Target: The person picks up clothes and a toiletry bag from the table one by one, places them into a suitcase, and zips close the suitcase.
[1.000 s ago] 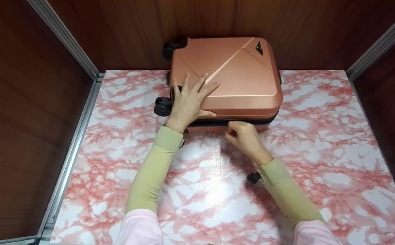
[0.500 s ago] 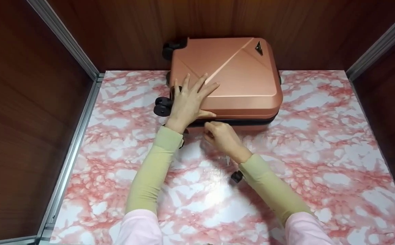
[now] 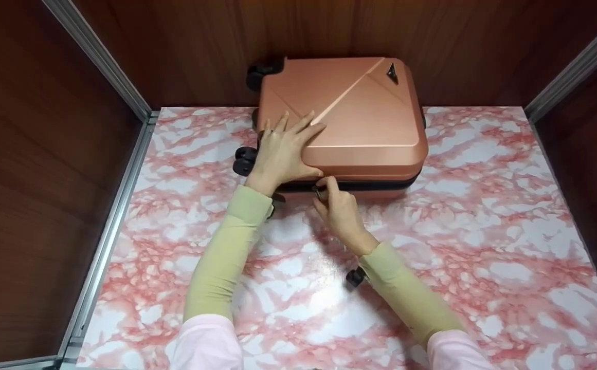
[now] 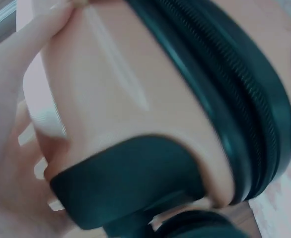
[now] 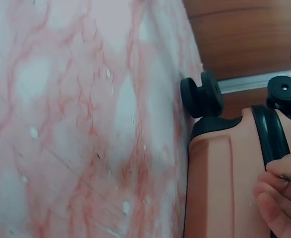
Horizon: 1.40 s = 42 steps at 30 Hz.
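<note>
A rose-gold hard-shell suitcase lies flat against the back wall, its wheels towards the left. A black zipper runs along its near side; the left wrist view shows the zipper teeth closely. Fingers spread, my left hand rests on the near left corner of the lid, with the thumb on the edge above the zipper. Just right of that thumb, my right hand pinches a small metal zipper pull at the zipper. The fingers partly hide the pull.
The suitcase stands on a red-and-white marbled surface. Dark wood-look panels enclose it at the back and both sides, with metal strips at the corners.
My right hand has moved left along the zipper towards my left hand, and its fingers now show the metal pull. My left hand has shifted only slightly. The suitcase has stayed in place.
</note>
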Available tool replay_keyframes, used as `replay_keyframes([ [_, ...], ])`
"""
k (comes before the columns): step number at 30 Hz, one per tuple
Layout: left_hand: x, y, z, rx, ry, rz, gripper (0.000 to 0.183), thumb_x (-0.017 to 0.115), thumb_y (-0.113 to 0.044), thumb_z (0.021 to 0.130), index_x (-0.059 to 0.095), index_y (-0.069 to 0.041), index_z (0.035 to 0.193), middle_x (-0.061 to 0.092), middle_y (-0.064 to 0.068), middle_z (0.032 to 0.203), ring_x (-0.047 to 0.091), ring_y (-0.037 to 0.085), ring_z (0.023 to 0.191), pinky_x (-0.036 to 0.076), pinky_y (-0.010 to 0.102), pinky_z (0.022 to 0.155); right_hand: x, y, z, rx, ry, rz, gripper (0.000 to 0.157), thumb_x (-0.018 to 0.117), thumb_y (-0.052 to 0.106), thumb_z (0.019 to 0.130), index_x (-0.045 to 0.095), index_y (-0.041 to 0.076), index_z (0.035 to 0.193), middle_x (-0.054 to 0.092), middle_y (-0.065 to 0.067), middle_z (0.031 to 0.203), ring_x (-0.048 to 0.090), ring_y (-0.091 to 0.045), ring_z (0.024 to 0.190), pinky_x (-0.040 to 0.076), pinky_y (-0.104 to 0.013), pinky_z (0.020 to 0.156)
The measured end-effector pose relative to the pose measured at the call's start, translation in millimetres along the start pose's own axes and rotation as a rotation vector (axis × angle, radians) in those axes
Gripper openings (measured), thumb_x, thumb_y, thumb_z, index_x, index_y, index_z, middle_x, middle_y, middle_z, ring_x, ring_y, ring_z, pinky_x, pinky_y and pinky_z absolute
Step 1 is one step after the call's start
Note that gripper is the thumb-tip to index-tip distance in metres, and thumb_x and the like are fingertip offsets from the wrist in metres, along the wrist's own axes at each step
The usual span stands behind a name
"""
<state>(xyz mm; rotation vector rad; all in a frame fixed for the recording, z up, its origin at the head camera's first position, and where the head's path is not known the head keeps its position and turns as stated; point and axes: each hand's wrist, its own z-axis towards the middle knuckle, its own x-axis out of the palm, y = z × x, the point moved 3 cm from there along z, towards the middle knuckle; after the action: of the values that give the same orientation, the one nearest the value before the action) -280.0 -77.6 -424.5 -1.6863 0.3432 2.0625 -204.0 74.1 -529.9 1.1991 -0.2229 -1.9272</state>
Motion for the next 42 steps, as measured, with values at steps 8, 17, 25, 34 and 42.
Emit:
replay_keyframes([
  [8, -15.6, 32.6, -1.0, 0.032, 0.143, -0.153, 0.114, 0.091, -0.058, 0.065, 0.037, -0.024, 0.160, 0.027, 0.007, 0.165, 0.026, 0.030, 0.149, 0.026, 0.053, 0.117, -9.3, -7, -7, 0.102, -0.036, 0.022, 0.015, 0.075, 0.011, 0.094, 0.063, 0.005, 0.099, 0.074, -0.005, 0.077, 0.067, -0.019, 0.059, 0.053, -0.038, 0.049],
  [17, -16.8, 56.9, -7.0, -0.040, 0.179, -0.274, 0.124, 0.091, -0.066, 0.059, 0.033, -0.027, 0.161, 0.016, 0.007, 0.168, 0.009, 0.025, 0.154, 0.019, 0.054, 0.119, -9.4, -15, -8, 0.068, 0.068, -0.071, 0.029, 0.056, 0.028, 0.107, 0.057, 0.013, 0.082, 0.049, 0.004, 0.060, 0.052, -0.018, 0.055, 0.047, -0.041, 0.051],
  [25, -13.7, 44.2, -16.6, -0.073, 0.158, -0.246, 0.121, 0.087, -0.068, 0.063, 0.033, -0.024, 0.161, 0.019, 0.010, 0.167, 0.011, 0.027, 0.153, 0.021, 0.051, 0.119, -14.1, -24, -13, 0.046, 0.085, -0.096, 0.029, 0.055, 0.027, 0.106, 0.057, 0.013, 0.081, 0.053, 0.002, 0.062, 0.056, -0.022, 0.060, 0.049, -0.045, 0.069],
  [34, -21.1, 7.8, -28.3, -0.114, 0.242, 0.012, 0.120, 0.071, -0.079, 0.071, 0.026, -0.016, 0.163, 0.020, 0.021, 0.165, 0.021, 0.039, 0.150, 0.031, 0.052, 0.115, -37.6, -43, -25, 0.024, 0.044, -0.065, 0.027, 0.061, 0.023, 0.103, 0.057, 0.010, 0.080, 0.058, -0.006, 0.070, 0.059, -0.031, 0.069, 0.048, -0.048, 0.070],
  [42, -27.2, -22.8, -43.1, -0.134, 0.253, 0.100, 0.117, 0.065, -0.081, 0.075, 0.028, -0.012, 0.162, 0.027, 0.023, 0.162, 0.030, 0.040, 0.145, 0.042, 0.051, 0.106, -60.8, -66, -39, 0.041, 0.052, 0.073, 0.019, 0.064, 0.017, 0.102, 0.061, 0.010, 0.084, 0.053, -0.004, 0.076, 0.052, -0.021, 0.071, 0.044, -0.038, 0.062],
])
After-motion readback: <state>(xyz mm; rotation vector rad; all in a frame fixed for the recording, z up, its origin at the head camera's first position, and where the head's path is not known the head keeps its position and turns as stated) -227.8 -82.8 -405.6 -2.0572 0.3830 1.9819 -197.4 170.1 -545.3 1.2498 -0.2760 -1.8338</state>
